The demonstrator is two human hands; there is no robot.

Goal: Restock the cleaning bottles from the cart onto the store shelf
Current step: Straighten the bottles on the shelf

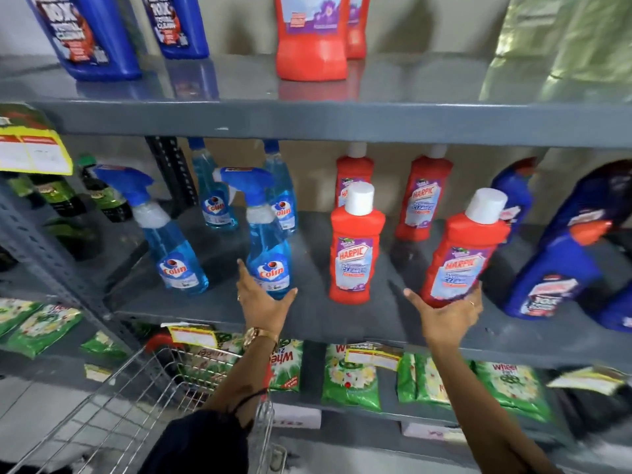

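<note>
Bottles fill the grey middle shelf (376,323), and both of the person's hands are up at its front edge. At far left a yellow price tag (32,153) hangs over dark green bottles (58,196). Next stand four blue spray bottles labelled "Colin": one at front left (174,248), two at the back (213,200), and a front one (268,254) that the left hand (263,302) has by the base, thumb on one side, fingers on the other, a gold watch (254,335) at the wrist. Further right come red "Harpic" bathroom cleaner bottles with white caps: one upright at the front (354,254), two behind it. The right hand (448,316) holds another red Harpic (461,258) from below, the grip closed round its base, the bottle tilted right with its base at the shelf's front edge. At far right lean blue Harpic bottles (554,278) with red caps. The shelf above carries blue bottles reading "10X" (85,32) and red ones (311,39). Below lie green "Wheel" packets (352,378), and the wire cart (130,405) stands at lower left.
</note>
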